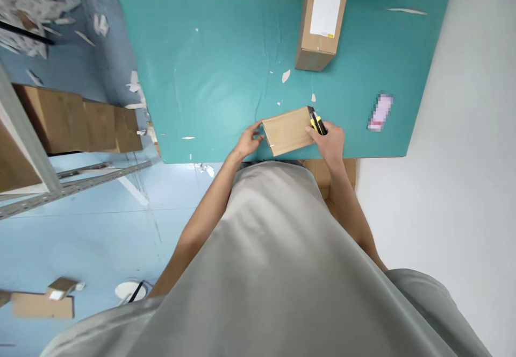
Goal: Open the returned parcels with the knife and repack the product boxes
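Observation:
A small, flat-topped brown cardboard box (289, 131) lies slightly tilted across the near edge of the teal table, close to my body. At its left end is my left hand (249, 141), the fingers apart and the index finger reaching the upper left corner. My right hand (332, 141) grips a yellow and black utility knife (318, 125) at the box's right end. The thumb of that hand rests on the cardboard. Whether the knife's blade is out cannot be made out.
A taller cardboard box (322, 10) with a white label stands farther back on the teal table (201, 77). A blurred pinkish item (380, 112) lies at the right. Paper scraps dot the surface. Cartons (76, 120) and a metal rack (80, 187) are at the left.

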### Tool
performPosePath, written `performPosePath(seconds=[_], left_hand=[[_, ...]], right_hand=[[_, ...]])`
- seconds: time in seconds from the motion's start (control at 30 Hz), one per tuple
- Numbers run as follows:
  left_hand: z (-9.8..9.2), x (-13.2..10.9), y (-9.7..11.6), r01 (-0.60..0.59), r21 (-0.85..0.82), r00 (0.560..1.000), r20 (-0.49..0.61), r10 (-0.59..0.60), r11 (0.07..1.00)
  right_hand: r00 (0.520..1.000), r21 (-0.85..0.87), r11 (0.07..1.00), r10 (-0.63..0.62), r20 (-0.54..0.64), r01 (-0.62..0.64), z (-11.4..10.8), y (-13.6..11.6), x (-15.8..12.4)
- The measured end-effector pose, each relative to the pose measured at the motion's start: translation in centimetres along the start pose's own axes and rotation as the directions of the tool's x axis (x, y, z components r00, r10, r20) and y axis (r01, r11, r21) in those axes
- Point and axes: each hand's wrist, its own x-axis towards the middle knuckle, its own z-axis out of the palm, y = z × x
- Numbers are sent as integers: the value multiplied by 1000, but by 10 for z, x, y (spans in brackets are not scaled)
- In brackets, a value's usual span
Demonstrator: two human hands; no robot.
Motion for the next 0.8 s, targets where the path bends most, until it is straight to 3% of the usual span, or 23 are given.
performPosePath(seconds=[0.1, 0.2, 0.3, 0.43, 0.53, 0.63, 0.8], left_hand=[[-19, -1, 37, 47, -35, 994, -92, -50, 998], [-31, 5, 76, 7, 32, 997, -78, -5, 999], [-31, 19, 96, -46, 93, 997, -56, 52, 995], [-30, 33, 94, -60, 69, 996, -54, 64, 996], [-32, 34, 89, -54, 57, 997, -48, 56, 997], [-31, 32, 87, -63, 36, 997, -46, 64, 997], [-28, 31, 89, -59, 9, 996, -59, 60, 998]], right_hand=[[1000, -106, 994, -29, -11, 28, 5, 0, 2], [996, -171, 984, -69, -63, 57, 4, -4, -5], [992, -172, 982, -88, -87, 72, -2, -19, -27], [988, -150, 981, -111, 110, 127, 6, -50, -57], [962, -206, 960, -138, 237, 189, 22, -72, -65], [962, -304, 935, -106, 250, 183, 32, -87, -61], [957, -383, 908, -63, 282, 172, 29, -96, -57]])
